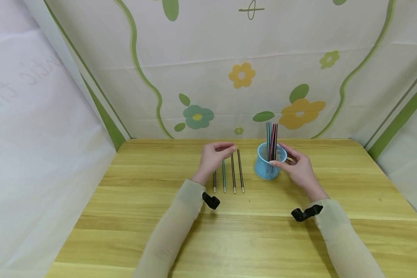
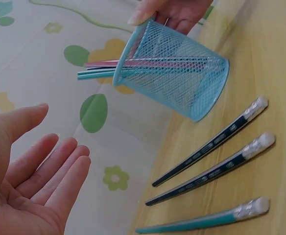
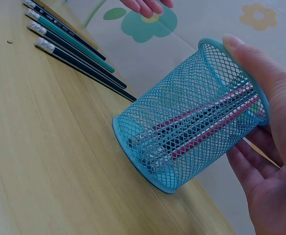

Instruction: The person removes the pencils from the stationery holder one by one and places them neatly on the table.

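A light blue mesh pencil cup (image 1: 264, 170) holds several pencils (image 1: 272, 139), blue-green, dark and reddish, leaning inside it. My right hand (image 1: 300, 170) grips the cup by its rim, thumb on the near side and fingers behind. In the right wrist view the cup (image 3: 182, 117) has the pencils' eraser ends down at its base. Left of the cup, several pencils lie side by side on the table, dark ones (image 1: 241, 172) and a teal one (image 1: 224, 177), white erasers toward me. My left hand (image 1: 213, 156) hovers over their far ends; in the left wrist view that hand (image 2: 40, 181) has nothing between thumb and fingers.
The wooden table (image 1: 243, 239) reaches back to a white cloth backdrop (image 1: 194, 46) printed with flowers and leaves. Another white cloth (image 1: 38, 154) hangs along the left side. Black wrist mounts (image 1: 211, 201) sit on both sleeves.
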### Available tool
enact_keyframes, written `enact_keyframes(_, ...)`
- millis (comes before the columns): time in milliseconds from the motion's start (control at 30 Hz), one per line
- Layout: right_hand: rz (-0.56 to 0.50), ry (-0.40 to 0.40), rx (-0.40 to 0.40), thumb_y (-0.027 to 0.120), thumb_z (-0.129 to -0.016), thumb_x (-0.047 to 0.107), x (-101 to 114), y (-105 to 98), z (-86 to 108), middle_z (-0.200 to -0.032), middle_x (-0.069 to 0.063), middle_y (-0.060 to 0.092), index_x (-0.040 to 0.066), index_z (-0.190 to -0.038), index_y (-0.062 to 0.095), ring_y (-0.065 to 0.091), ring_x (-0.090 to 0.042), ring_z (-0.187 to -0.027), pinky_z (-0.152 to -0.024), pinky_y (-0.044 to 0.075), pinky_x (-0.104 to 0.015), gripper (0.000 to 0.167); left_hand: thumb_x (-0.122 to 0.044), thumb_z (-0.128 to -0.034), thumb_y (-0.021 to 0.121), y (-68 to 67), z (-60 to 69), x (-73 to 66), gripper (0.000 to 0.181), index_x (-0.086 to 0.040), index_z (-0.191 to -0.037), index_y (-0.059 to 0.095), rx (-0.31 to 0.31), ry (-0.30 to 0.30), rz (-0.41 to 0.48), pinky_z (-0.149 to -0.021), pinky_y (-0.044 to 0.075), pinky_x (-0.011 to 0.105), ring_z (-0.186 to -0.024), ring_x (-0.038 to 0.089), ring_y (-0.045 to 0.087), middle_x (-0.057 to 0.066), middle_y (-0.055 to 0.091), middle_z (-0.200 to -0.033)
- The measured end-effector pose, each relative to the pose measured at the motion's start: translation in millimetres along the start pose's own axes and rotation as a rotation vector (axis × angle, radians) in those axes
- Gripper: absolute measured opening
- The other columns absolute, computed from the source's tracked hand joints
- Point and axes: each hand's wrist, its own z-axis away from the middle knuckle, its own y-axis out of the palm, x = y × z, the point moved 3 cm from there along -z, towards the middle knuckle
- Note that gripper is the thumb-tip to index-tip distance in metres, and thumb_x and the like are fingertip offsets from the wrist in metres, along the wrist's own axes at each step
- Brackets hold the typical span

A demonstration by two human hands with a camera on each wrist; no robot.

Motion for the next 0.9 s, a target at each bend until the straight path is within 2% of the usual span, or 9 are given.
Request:
enact_keyframes(33, -0.003, 0.002, -0.002, 0.082, -0.090, 0.016, 2, 0, 0.7, -0.153, -0.019, 0.045, 0.009, -0.153, 0.046, 0.051, -0.039, -0.132, -0.094, 0.049, -0.015, 0.074, -0.024, -0.0924, 0.080, 2.3, -1.6, 5.4, 0.034, -0.004, -0.119, 0.075, -0.006, 0.005, 0.006, -0.088, 0.059, 0.036, -0.098, 0.023, 0.072, 0.003, 0.074, -0.108)
enact_keyframes(233, -0.010, 0.005, 0.005, 0.082, -0.090, 0.014, 25, 3, 8.7, -0.152, -0.023, 0.045, 0.003, -0.152, 0.046, 0.049, -0.043, -0.132, -0.093, 0.049, -0.015, 0.073, -0.025, -0.0916, 0.080, 14.3, 1.3, 9.8, 0.031, -0.008, -0.116, 0.077, -0.006, 0.003, -0.004, -0.091, 0.057, 0.045, -0.097, 0.024, 0.072, -0.001, 0.075, -0.104)
enact_keyframes(400, 0.009, 0.007, -0.001, 0.082, -0.090, 0.017, 11, 1, 3.7, -0.153, -0.021, 0.044, 0.007, -0.153, 0.046, 0.050, -0.040, -0.132, -0.094, 0.049, -0.014, 0.073, -0.023, -0.0920, 0.080, 25.0, 4.0, 9.3, 0.031, -0.007, -0.118, 0.076, 0.020, 0.038, -0.005, -0.087, 0.059, 0.037, -0.098, 0.019, 0.071, 0.001, 0.075, -0.107)
enact_keyframes(467, 0.022, 0.004, -0.002, 0.081, -0.091, 0.017, 4, 0, 1.7, -0.153, -0.022, 0.044, 0.008, -0.154, 0.046, 0.050, -0.039, -0.132, -0.094, 0.049, -0.015, 0.073, -0.025, -0.0922, 0.079, 29.6, 4.8, 9.6, 0.030, -0.009, -0.117, 0.077, 0.023, 0.030, -0.023, -0.085, 0.058, 0.031, -0.096, 0.014, 0.071, -0.001, 0.075, -0.107)
enact_keyframes(567, 0.032, 0.005, -0.006, 0.080, -0.091, 0.015, -1, -1, -0.7, -0.153, -0.022, 0.044, 0.009, -0.154, 0.045, 0.051, -0.039, -0.132, -0.094, 0.049, -0.015, 0.072, -0.025, -0.0921, 0.080, 36.7, 4.5, 11.7, 0.028, -0.011, -0.116, 0.077, 0.023, 0.003, -0.022, -0.084, 0.058, 0.027, -0.096, 0.012, 0.070, -0.004, 0.074, -0.107)
enact_keyframes(733, 0.008, 0.020, -0.013, 0.081, -0.091, 0.013, -1, 0, -0.7, -0.153, -0.021, 0.045, 0.008, -0.154, 0.045, 0.050, -0.040, -0.132, -0.094, 0.049, -0.014, 0.072, -0.024, -0.0909, 0.081, 47.5, 2.5, 13.9, 0.029, -0.010, -0.116, 0.077, 0.008, -0.008, 0.012, -0.085, 0.058, 0.028, -0.094, 0.011, 0.071, -0.003, 0.075, -0.103)
enact_keyframes(900, -0.001, 0.030, 0.001, 0.080, -0.091, 0.014, 5, 1, 2.0, -0.152, -0.022, 0.046, 0.006, -0.154, 0.045, 0.049, -0.042, -0.133, -0.093, 0.049, -0.014, 0.073, -0.024, -0.0907, 0.081, 54.8, 2.8, 15.0, 0.030, -0.011, -0.117, 0.077, -0.009, -0.007, -0.005, -0.085, 0.058, 0.028, -0.092, 0.009, 0.071, -0.006, 0.075, -0.099)
